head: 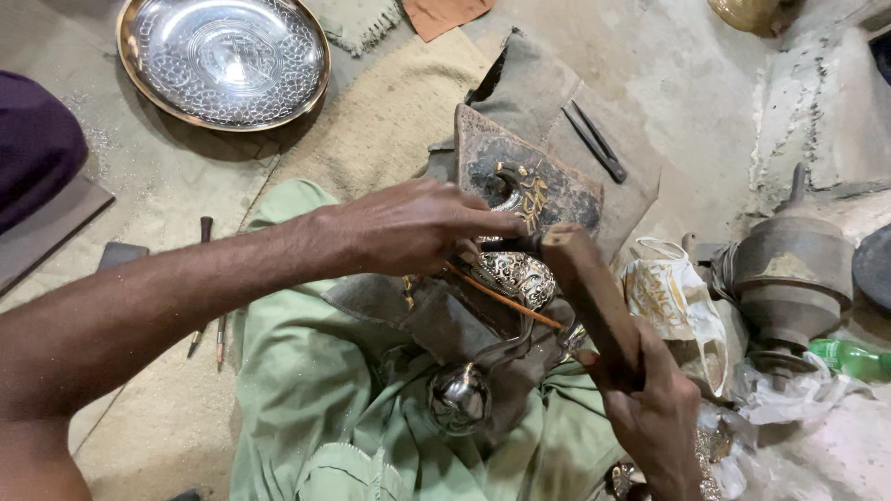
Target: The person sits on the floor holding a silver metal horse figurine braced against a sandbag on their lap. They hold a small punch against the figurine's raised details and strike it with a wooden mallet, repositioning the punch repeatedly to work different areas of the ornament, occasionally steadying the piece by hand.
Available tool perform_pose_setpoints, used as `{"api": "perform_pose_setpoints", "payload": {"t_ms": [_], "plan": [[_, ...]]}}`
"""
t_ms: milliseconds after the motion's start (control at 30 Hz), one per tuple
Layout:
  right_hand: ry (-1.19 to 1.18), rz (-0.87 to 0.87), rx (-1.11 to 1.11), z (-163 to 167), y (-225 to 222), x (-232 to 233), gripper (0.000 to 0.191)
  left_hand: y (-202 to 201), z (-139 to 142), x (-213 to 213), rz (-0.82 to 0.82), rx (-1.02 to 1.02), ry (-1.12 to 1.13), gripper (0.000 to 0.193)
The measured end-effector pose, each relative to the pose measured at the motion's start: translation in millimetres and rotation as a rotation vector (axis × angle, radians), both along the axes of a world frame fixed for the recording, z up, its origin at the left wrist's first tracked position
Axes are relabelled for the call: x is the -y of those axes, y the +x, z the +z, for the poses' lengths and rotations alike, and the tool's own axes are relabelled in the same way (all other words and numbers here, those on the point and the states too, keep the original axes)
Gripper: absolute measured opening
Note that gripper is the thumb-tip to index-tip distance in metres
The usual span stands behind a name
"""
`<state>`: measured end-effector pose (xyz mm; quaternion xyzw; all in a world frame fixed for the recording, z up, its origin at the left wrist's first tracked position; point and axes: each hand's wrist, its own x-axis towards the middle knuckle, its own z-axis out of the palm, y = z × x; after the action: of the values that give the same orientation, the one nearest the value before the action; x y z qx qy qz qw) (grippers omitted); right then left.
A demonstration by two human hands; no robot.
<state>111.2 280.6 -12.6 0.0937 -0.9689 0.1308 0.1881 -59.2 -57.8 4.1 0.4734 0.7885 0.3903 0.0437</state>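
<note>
2 hands work a small engraved silver metal piece (513, 276) on a dark pitch block (524, 181) over the lap.

L hand (408, 227): fingers pinched together on a thin chisel, tip hidden, touching the piece. R hand (650, 408): fingers clamped round a dark wooden mallet (589, 297), head just beside the L fingers. Big embossed round silver tray (223, 57) lies well apart on the floor, upper left.

I see 1 large round engraved metal tray with a brass rim (223, 57) top left on the sandy floor. 2 dark thin metal tools (594, 141) lie on grey cloth. At right: a rusty round metal pot (791, 278), a green plastic bottle (849, 359) just beside it, and a crumpled white plastic bag (673, 301).
</note>
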Motion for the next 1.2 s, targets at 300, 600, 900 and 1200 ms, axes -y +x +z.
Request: {"api": "perform_pose_setpoints", "payload": {"t_ms": [300,600,900,1200], "plan": [[-0.166,-0.123,0.067,-1,-1,5,0.068,2,10,4,0.036,0.012,-0.044,0.065],[-0.768,-0.221,0.226,-6,1,16,0.051,3,7,9,0.027,-0.001,-0.071,0.064],[-0.102,-0.057,0.099,3,-4,19,0.058,3,11,3,0.070,0.092,-0.234,0.063],[-0.372,-0.172,0.108,1,-5,25,0.065,0,6,5,0.053,0.053,-0.123,0.059]]}}
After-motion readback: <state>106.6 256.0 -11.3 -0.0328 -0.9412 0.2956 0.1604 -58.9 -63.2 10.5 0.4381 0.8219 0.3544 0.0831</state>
